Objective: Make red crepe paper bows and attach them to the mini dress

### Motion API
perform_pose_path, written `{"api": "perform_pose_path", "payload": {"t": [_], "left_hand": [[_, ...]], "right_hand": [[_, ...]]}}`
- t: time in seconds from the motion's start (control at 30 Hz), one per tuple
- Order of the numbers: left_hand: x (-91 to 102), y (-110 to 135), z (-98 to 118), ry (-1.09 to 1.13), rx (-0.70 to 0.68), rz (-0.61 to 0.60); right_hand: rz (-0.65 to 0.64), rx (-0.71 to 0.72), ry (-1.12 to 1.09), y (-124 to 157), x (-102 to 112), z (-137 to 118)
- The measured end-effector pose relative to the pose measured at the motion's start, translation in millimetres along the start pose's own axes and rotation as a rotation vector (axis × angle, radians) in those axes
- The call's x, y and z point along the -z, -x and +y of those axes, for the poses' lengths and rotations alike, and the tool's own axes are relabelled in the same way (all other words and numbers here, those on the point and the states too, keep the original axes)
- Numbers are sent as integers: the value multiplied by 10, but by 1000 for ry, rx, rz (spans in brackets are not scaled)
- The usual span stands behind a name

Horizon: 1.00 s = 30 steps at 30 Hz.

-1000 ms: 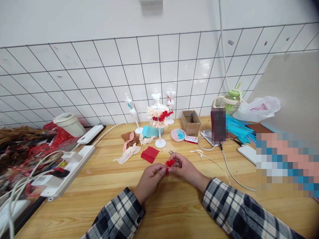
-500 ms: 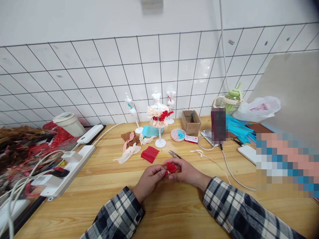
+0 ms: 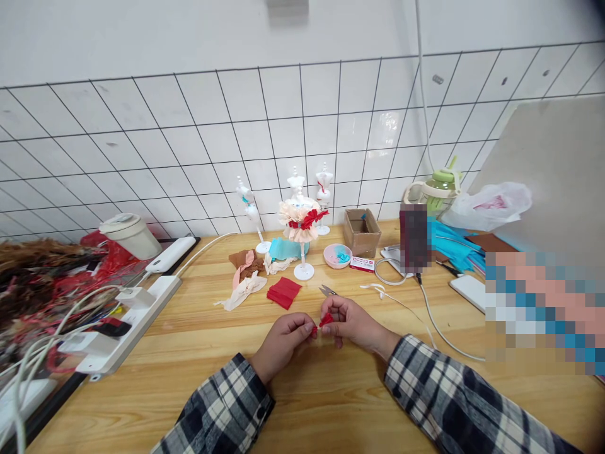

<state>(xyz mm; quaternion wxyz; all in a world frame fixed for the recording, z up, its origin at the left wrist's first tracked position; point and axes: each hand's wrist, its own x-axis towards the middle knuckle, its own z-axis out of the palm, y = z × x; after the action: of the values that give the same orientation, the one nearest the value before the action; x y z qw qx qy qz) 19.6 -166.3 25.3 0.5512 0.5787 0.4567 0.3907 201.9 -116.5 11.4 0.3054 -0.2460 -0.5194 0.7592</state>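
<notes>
Between my hands is a small gathered piece of red fabric [image 3: 326,320]. My left hand [image 3: 286,340] pinches its left end between thumb and index finger. My right hand [image 3: 352,325] closes on the fanned right part, covering some of it. Just beyond my right hand lie scissors [image 3: 328,291], their handles partly hidden. A folded red cloth [image 3: 284,292] rests flat on the table ahead of my left hand. Behind it stands a small white dress form [image 3: 304,272] wearing a cream ruffled skirt [image 3: 301,233] with a red bow [image 3: 309,219].
Two more white dress forms [image 3: 255,221] stand by the tiled wall. Brown, cream and turquoise fabric scraps [image 3: 243,289] lie left of centre. A pink bowl [image 3: 337,265] and cardboard box [image 3: 362,239] sit behind my right hand. At left runs a power strip [image 3: 137,321] with cables.
My right hand's fingers have shifted and closed over the fanned red fabric, which now shows less. My left hand keeps its pinch in nearly the same place.
</notes>
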Motion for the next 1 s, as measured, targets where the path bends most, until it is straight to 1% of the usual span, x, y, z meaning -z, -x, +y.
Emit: {"api": "perform_pose_path", "payload": {"t": [0.13, 0.27, 0.3, 0.37, 0.4, 0.43, 0.47, 0.5, 0.53, 0.6, 0.7, 0.8, 0.87, 0.93, 1.0], "left_hand": [[22, -12, -9, -16, 8, 30], [54, -37, -75, -66, 6, 66], [61, -41, -84, -113, 0, 92], [65, -36, -77, -282, -67, 226], [62, -27, -58, -393, -130, 307], [53, -13, -32, -511, -205, 364], [40, 6, 0, -628, -280, 381], [22, 26, 35, -738, -344, 357], [2, 47, 69, -835, -384, 296], [-41, 82, 125, -986, -413, 204], [-87, 101, 175, -1105, -427, 200], [-102, 90, 192, -1121, -446, 208], [-97, 76, 187, -1093, -432, 195], [-80, 60, 167, -1020, -397, 188], [-54, 43, 135, -904, -356, 185]], "right_hand": [[52, 40, 5, -12, 28, 6], [120, 69, 65, -37, 69, 25], [133, 69, 84, -43, 75, 29], [164, 72, 132, -50, 75, 30], [183, 82, 173, -50, 66, 27], [206, 103, 226, -49, 52, 23], [225, 136, 288, -46, 32, 16], [239, 178, 347, -42, 9, 9], [246, 218, 393, -37, -16, 2], [243, 263, 422, -31, -62, -8], [229, 231, 374, -32, -93, -1], [207, 191, 397, -33, -62, 7], [189, 201, 474, -21, -10, -16], [249, 252, 665, -2, 54, -66], [386, 304, 1002, 15, 114, -121]]}}
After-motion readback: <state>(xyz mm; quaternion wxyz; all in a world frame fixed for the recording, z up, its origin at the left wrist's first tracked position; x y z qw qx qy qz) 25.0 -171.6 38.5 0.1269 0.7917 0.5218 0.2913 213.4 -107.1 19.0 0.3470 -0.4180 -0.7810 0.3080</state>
